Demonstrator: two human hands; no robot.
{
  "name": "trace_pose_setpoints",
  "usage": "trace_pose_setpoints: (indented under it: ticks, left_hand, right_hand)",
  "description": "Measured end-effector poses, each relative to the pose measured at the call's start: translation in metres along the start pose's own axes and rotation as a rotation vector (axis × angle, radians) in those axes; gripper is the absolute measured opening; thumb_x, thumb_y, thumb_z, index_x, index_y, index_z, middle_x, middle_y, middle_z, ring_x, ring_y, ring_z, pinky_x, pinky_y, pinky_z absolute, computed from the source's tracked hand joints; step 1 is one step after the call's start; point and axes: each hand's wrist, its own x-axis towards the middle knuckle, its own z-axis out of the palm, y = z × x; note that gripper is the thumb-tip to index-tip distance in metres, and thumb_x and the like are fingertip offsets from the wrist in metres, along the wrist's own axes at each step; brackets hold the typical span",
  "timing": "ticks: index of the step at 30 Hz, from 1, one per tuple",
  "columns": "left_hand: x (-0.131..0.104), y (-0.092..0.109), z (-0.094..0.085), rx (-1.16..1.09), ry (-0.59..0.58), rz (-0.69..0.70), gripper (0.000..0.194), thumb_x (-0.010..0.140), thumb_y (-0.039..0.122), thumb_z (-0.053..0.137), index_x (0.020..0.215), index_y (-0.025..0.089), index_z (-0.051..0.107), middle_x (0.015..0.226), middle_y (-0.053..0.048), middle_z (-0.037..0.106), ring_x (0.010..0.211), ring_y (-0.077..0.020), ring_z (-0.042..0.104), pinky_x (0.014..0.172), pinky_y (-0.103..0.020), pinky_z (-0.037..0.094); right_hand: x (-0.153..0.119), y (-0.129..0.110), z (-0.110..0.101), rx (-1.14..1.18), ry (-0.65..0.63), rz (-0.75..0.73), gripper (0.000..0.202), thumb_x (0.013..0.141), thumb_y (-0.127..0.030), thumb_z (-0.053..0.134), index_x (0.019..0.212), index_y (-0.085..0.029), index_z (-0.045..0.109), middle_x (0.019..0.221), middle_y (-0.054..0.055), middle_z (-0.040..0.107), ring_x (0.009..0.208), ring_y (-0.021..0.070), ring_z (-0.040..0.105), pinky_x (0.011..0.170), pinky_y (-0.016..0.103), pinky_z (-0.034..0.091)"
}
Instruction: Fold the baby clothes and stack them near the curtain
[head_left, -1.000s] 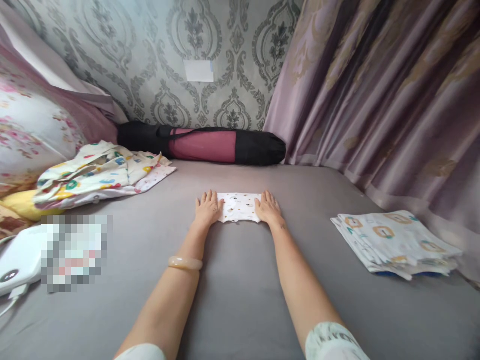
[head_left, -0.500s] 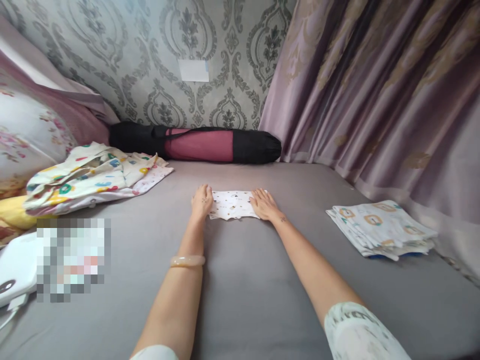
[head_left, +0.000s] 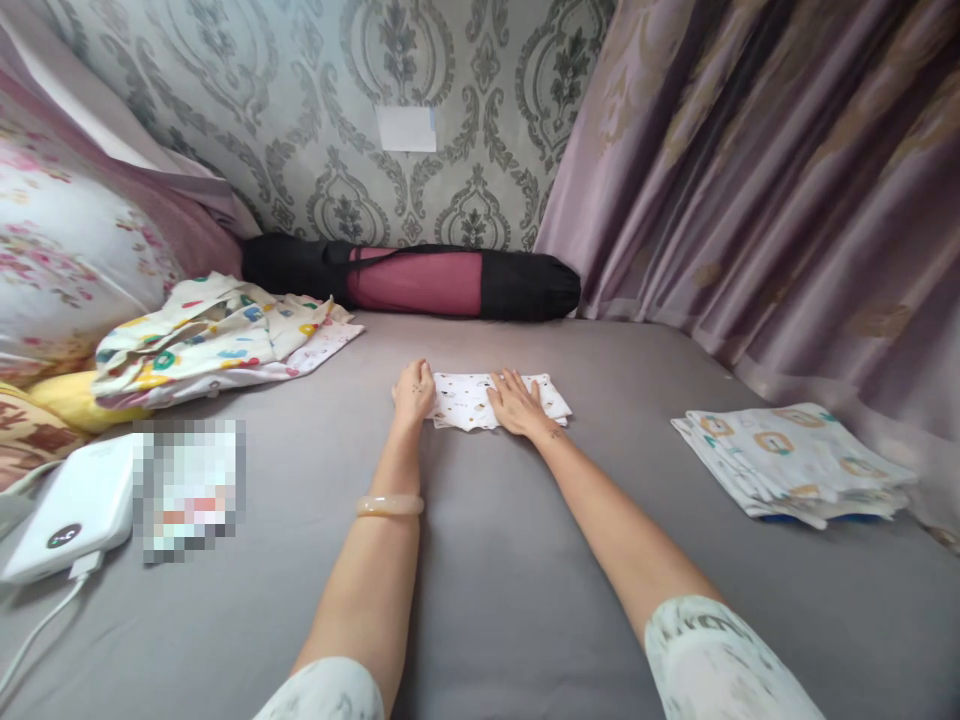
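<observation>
White fabric, sprinkled with small dark and tan figures: a folded cloth [head_left: 465, 402] lying flat at the centre of the frame, on a grey sheet [head_left: 480, 570]. Set lengthwise from left to right across the picture, roughly parallel to the black-and-maroon roll bag [head_left: 416, 282] in the upper middle. At the cloth's left end, with back upward and curled fingers, the left hand [head_left: 413, 392]; whether closed on the short edge or merely tucked against it, impossible to tell from this angle. Towards the opposite end, flat, unclenched and splayed, palm down on top of the print, the right hand [head_left: 516, 402]. From the left grip, nearly all the fabric to the right; from the right grip, a longer stretch to the left and only a short end strip to the right, jutting out past the wrist side. Nearer to the cloth's middle, by its place on top, the right hand; at the rim alone, the left. Well apart, at the right of the frame, a stack of white cloths [head_left: 795, 460] with orange prints.
</observation>
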Motion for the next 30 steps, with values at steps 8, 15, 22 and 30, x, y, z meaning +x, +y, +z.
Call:
trace_pose_setpoints:
  ticks: [8,15,22,30]
  left_hand:
    - [0.005,-0.004,-0.002,-0.186,0.118,-0.022,0.04,0.094,0.027,0.031,0.109,0.014,0.065,0.118,-0.017,0.067,0.122,-0.0263,0.056,0.102,-0.037,0.042]
    - [0.006,-0.007,0.003,-0.244,0.162,-0.022,0.034,0.093,0.028,0.034,0.098,0.015,0.066,0.107,-0.016,0.069,0.116,-0.0282,0.059,0.1,-0.039,0.043]
    - [0.009,-0.009,0.007,-0.308,0.185,-0.028,0.028,0.09,0.028,0.039,0.087,0.018,0.065,0.098,-0.014,0.07,0.112,-0.0272,0.061,0.099,-0.039,0.043]
    - [0.013,-0.014,0.008,-0.514,0.235,-0.069,0.022,0.088,0.026,0.041,0.09,0.018,0.062,0.088,-0.008,0.069,0.084,-0.0181,0.067,0.077,-0.03,0.051]
  right_hand:
    - [0.007,-0.025,-0.006,0.022,0.025,-0.017,0.06,0.101,-0.046,0.016,0.153,-0.018,0.026,0.161,0.014,0.015,0.148,0.0282,0.009,0.115,0.058,0.008]
    - [0.005,-0.035,0.009,-0.018,0.072,-0.038,0.056,0.101,-0.043,0.021,0.151,-0.018,0.031,0.159,0.012,0.022,0.147,0.0258,0.013,0.115,0.055,0.008]
    - [0.009,-0.048,0.005,-0.042,0.08,-0.035,0.055,0.101,-0.041,0.024,0.147,-0.016,0.038,0.157,0.016,0.026,0.146,0.0285,0.016,0.115,0.058,0.005]
    - [0.011,-0.064,0.014,-0.039,0.085,-0.052,0.056,0.101,-0.041,0.023,0.147,-0.015,0.039,0.156,0.013,0.031,0.147,0.0269,0.015,0.116,0.054,0.006]
